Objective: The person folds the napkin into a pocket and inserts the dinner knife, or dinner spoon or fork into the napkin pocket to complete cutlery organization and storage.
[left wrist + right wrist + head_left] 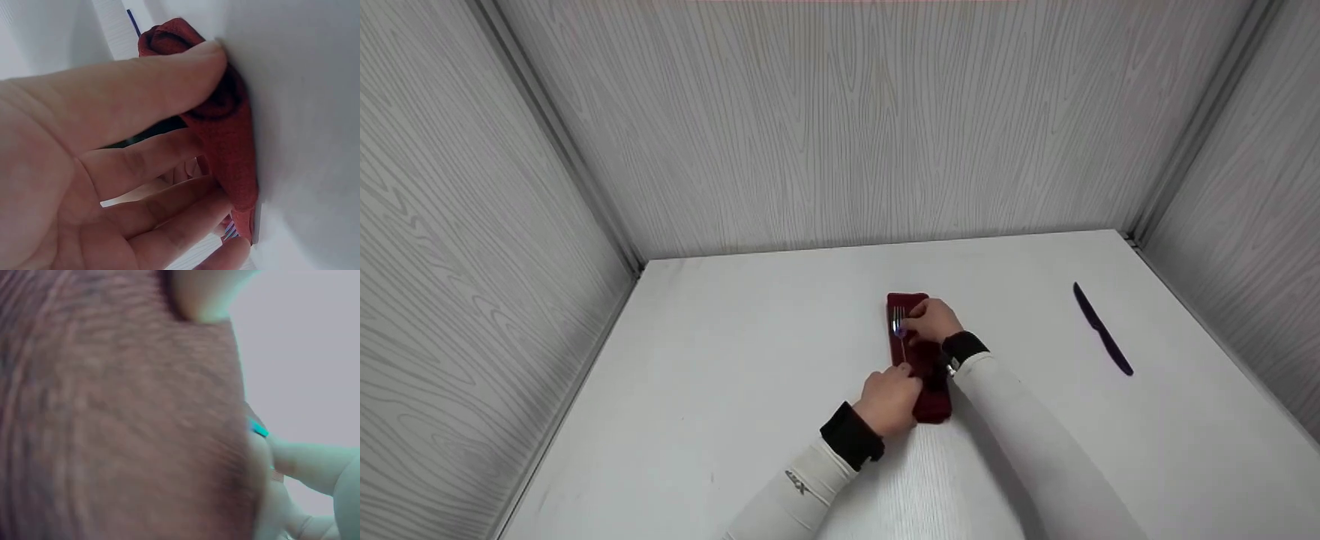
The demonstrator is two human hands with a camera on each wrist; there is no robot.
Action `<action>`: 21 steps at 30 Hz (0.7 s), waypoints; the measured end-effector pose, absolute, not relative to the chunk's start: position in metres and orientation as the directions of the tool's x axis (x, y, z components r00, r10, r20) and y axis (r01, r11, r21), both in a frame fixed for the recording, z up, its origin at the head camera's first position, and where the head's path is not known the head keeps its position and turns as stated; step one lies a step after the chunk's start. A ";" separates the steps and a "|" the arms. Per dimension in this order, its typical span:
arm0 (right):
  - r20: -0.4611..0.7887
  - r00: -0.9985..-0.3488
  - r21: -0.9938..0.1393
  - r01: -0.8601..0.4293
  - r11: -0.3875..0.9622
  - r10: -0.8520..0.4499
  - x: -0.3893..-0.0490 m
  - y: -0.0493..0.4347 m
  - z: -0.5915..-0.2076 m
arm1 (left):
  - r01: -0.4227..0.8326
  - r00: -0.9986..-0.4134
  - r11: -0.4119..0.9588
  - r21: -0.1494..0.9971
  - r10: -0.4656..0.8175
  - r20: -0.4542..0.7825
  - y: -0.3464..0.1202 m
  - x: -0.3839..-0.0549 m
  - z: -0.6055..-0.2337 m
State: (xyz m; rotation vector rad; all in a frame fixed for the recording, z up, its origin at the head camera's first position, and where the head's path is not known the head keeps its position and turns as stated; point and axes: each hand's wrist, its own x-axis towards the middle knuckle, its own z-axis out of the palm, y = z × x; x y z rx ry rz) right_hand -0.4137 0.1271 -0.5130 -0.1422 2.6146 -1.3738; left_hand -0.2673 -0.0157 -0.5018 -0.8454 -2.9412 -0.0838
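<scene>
A dark red folded cloth napkin (933, 407) lies lengthwise on the white table, with a metal fork (898, 322) along its left side, tines pointing away from me. My right hand (934, 321) pinches the fork just below the tines, and its wrist overlaps the napkin's middle. Nearer to me, my left hand (888, 400) grips the napkin's left edge by the lower end of the fork handle. In the left wrist view the thumb presses the rolled end of the napkin (233, 149) while the fingers reach along its side. Brown-red cloth (129, 422) fills much of the right wrist view.
A dark table knife (1099, 328) lies at an angle on the right part of the white table (720, 360). Pale wood-grain panels (840, 127) wall in the table at the back and on both sides.
</scene>
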 end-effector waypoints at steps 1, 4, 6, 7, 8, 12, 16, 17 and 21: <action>-0.120 -0.978 -0.847 0.012 0.531 -0.170 -0.412 0.130 -0.513 | 0.532 -0.844 0.846 0.030 0.528 0.092 -0.015 -0.267 -0.502; -0.117 -0.982 -0.899 0.041 0.436 -0.147 -0.406 0.139 -0.514 | 0.532 -0.844 0.846 0.029 0.528 0.092 -0.015 -0.267 -0.503; -0.099 -0.988 -0.916 0.045 0.398 -0.116 -0.403 0.148 -0.515 | 0.533 -0.844 0.846 0.031 0.528 0.094 -0.015 -0.268 -0.503; -0.086 -0.991 -0.922 0.042 0.384 -0.100 -0.401 0.153 -0.514 | 0.532 -0.844 0.846 0.032 0.527 0.098 -0.015 -0.268 -0.503; -0.072 -0.994 -0.926 0.034 0.376 -0.087 -0.399 0.158 -0.513 | 0.530 -0.845 0.848 0.029 0.524 0.102 -0.015 -0.268 -0.503; -0.030 -0.998 -0.933 0.006 0.360 -0.060 -0.396 0.184 -0.509 | 0.524 -0.848 0.851 0.023 0.519 0.110 -0.014 -0.268 -0.504; -0.019 -1.000 -0.933 0.013 0.359 -0.013 -0.393 0.211 -0.503 | 0.533 -0.844 0.846 0.026 0.528 0.098 -0.016 -0.266 -0.504; -0.016 -1.000 -0.932 0.016 0.363 0.004 -0.392 0.218 -0.502 | 0.534 -0.843 0.845 0.028 0.529 0.095 -0.016 -0.266 -0.504; -0.014 -0.996 -0.931 0.044 0.363 0.083 -0.390 0.241 -0.497 | 0.528 -0.847 0.849 0.030 0.523 0.090 -0.017 -0.265 -0.504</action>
